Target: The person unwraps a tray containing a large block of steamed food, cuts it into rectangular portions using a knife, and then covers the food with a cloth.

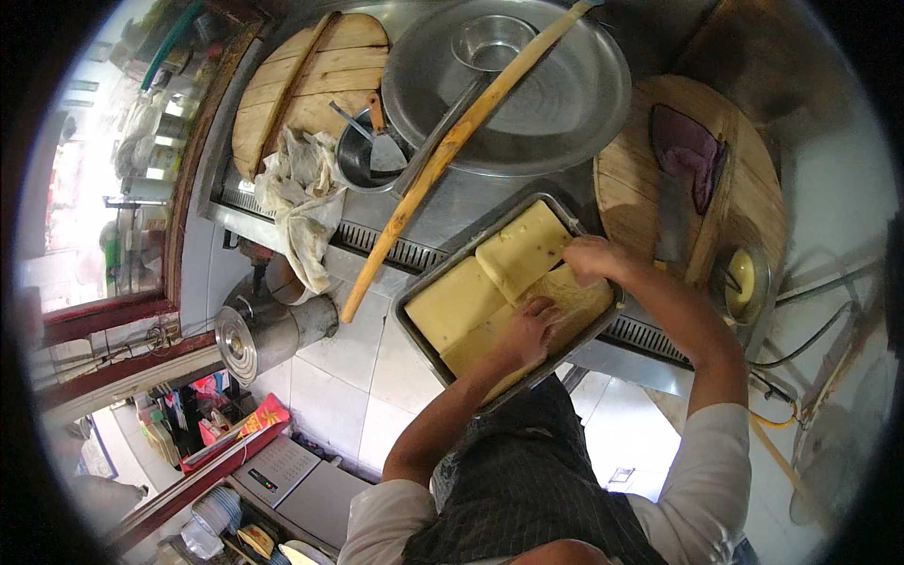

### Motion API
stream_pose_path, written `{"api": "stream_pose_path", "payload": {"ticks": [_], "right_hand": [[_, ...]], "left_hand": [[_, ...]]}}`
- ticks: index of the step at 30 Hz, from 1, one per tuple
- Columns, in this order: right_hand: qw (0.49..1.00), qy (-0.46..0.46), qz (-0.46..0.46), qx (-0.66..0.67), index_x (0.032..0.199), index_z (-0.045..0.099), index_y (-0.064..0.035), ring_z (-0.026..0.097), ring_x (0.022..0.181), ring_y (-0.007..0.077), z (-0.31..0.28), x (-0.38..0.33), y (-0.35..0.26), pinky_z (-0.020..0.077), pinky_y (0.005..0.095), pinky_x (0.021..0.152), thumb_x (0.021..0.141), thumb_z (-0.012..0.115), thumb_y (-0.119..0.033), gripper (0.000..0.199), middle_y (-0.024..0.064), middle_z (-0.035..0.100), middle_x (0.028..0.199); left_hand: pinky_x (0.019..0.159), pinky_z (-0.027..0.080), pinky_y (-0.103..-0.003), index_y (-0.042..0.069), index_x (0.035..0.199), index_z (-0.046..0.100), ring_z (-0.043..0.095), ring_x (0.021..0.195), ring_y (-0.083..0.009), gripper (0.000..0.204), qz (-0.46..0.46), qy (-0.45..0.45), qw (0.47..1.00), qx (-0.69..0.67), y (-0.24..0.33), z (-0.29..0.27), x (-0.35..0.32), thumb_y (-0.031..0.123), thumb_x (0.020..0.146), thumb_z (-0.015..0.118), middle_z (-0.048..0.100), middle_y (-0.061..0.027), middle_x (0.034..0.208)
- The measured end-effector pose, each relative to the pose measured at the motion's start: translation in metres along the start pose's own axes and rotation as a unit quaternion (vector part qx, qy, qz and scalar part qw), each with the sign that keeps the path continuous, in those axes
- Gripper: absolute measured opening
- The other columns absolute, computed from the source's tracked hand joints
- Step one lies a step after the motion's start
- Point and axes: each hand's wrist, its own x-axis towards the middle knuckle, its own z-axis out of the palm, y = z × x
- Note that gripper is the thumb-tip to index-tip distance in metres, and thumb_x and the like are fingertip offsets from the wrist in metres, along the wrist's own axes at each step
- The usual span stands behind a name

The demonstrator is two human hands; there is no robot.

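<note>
A deep metal tray (411, 325) rests at the front edge of the counter, tilted in view, holding several flat, smooth yellow slabs (450, 299) that look like cake. One yellow slab (518, 252) overlaps its neighbours at the far side. My right hand (591, 260) is closed at the right side of the tray, fingers pinched at a corner of the near-right slab (576, 299). Lower and to the left, my left hand (529, 331) has curled fingers at that same slab's near-left edge. The fingertips of both hands are partly hidden.
Behind the tray stand a wide metal basin (565, 118), a ladle (494, 42) and a long wooden stick (452, 141). Round wooden lids (631, 160) lie either side. A pot with a scraper (386, 151) and a cloth (306, 202) sit left; a yellow-filled bowl (742, 282) stands right.
</note>
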Motion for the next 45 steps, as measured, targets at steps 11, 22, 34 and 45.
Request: {"api": "stream_pose_path", "payload": {"ticks": [11, 22, 34, 45], "right_hand": [[0.962, 0.001, -0.008, 0.274, 0.118, 0.051, 0.0037, 0.061, 0.09, 0.0297, 0.041, -0.034, 0.02, 0.0498, 0.0401, 0.071, 0.071, 0.07, -0.02, 0.056, 0.0187, 0.061, 0.1], [0.71, 0.025, 0.06, 0.701, 0.122, 0.052, 0.0012, 0.059, 0.088, 0.0164, 0.09, -0.053, 0.014, 0.0492, 0.03, 0.07, 0.076, 0.075, -0.01, 0.052, 0.0096, 0.061, 0.103], [0.655, 0.136, -0.015, 0.743, 0.126, 0.048, 0.0017, 0.056, 0.106, 0.0209, 0.117, -0.069, -0.001, 0.0441, 0.0328, 0.093, 0.077, 0.076, -0.013, 0.058, 0.0119, 0.058, 0.118], [0.666, 0.138, 0.025, 0.732, 0.123, 0.05, 0.0012, 0.057, 0.105, 0.0216, 0.133, -0.065, -0.007, 0.0452, 0.0351, 0.094, 0.078, 0.072, -0.009, 0.051, 0.0119, 0.059, 0.116]], "left_hand": [[0.082, 0.051, -0.041, 0.002, 0.101, 0.062, 0.061, 0.096, -0.036, 0.02, -0.07, -0.018, 0.996, -0.051, 0.025, -0.042, -0.084, -0.003, 0.081, 0.057, 0.063, -0.0175, 0.1], [0.076, 0.05, -0.041, 0.0, 0.098, 0.062, 0.061, 0.089, -0.0361, 0.017, -0.071, 0.022, 0.993, -0.09, 0.029, -0.032, -0.088, -0.004, 0.084, 0.054, 0.063, -0.0182, 0.094], [0.077, 0.05, -0.038, 0.0, 0.098, 0.063, 0.063, 0.086, -0.0336, 0.016, -0.082, 0.015, 0.987, -0.137, 0.018, -0.038, -0.086, -0.003, 0.085, 0.053, 0.065, -0.017, 0.089], [0.078, 0.051, -0.033, -0.001, 0.102, 0.062, 0.065, 0.088, -0.0227, 0.017, -0.187, -0.011, 0.951, -0.248, 0.01, -0.033, -0.085, 0.0, 0.091, 0.05, 0.067, -0.0128, 0.093]]}}
